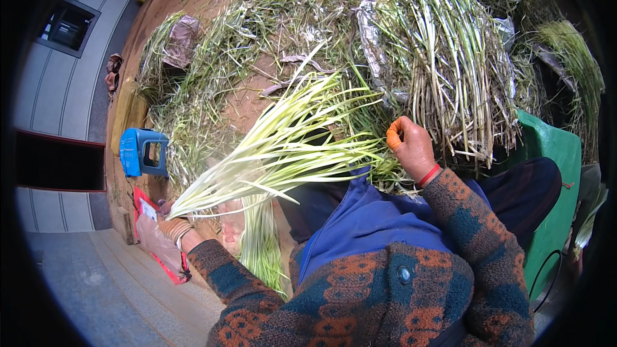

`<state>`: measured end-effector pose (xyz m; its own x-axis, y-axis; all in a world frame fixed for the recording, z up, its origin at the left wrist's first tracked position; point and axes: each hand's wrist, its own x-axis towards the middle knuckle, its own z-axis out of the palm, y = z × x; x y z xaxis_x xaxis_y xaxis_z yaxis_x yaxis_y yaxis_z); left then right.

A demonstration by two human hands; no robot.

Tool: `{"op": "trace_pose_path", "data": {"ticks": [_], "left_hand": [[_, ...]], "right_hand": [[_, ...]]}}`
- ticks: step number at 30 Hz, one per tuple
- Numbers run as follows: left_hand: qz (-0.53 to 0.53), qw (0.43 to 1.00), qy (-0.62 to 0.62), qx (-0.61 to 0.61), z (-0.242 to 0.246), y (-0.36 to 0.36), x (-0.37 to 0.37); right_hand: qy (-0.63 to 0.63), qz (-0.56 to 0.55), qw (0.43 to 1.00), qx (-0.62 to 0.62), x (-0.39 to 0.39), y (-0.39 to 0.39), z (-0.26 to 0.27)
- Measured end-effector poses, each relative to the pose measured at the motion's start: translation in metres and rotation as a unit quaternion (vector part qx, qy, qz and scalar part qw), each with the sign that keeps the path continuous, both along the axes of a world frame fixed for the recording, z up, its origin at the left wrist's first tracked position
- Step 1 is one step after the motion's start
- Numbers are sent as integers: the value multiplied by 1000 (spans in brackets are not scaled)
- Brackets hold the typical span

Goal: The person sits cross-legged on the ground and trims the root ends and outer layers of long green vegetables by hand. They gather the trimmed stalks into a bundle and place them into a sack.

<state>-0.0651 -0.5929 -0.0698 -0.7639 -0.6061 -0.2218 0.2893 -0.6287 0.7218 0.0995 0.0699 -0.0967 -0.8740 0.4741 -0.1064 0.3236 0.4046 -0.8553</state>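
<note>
My left hand (173,225), partly hidden behind the stems, grips a bunch of pale yellow-green leafy stalks (270,154), which look like blanched garlic chives. Their white ends are in the hand and the leaves fan out to the right across my lap. Orange covers wrap the fingertips of my right hand (413,149). Its fingers are curled together, just right of the leaf tips, and nothing shows between them. Below the held bunch lies another bunch of pale stalks (261,241). A large pile of untrimmed stalks (448,67) with brown, dirty lower ends stands beyond my right hand.
Loose leaf waste (299,14) covers much of the reddish ground. A blue plastic stool (154,152) stands at the left. Beside my left hand is a red-edged bag (161,246). A green plastic surface (559,164) is at my right, and a blue apron (376,221) covers my lap.
</note>
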Motion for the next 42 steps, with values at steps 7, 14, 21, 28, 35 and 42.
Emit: {"op": "trace_pose_path", "data": {"ticks": [7, 14, 21, 28, 35, 42], "left_hand": [[-115, 972, 85, 186, 14, 2, 5], [-45, 989, 59, 129, 13, 16, -2], [-96, 977, 80, 173, 15, 8, 3], [-82, 979, 74, 169, 16, 18, 1], [-104, 974, 69, 191, 16, 14, 5], [-62, 989, 49, 126, 16, 15, 1]], "right_hand": [[-13, 65, 987, 145, -1, 40, 2], [13, 233, 970, 61, -39, 10, 12], [149, 274, 936, 162, -41, -2, 20], [168, 294, 928, 154, -40, -17, 13], [148, 284, 934, 158, -45, -17, 19], [154, 293, 929, 166, -46, -19, 25]]}}
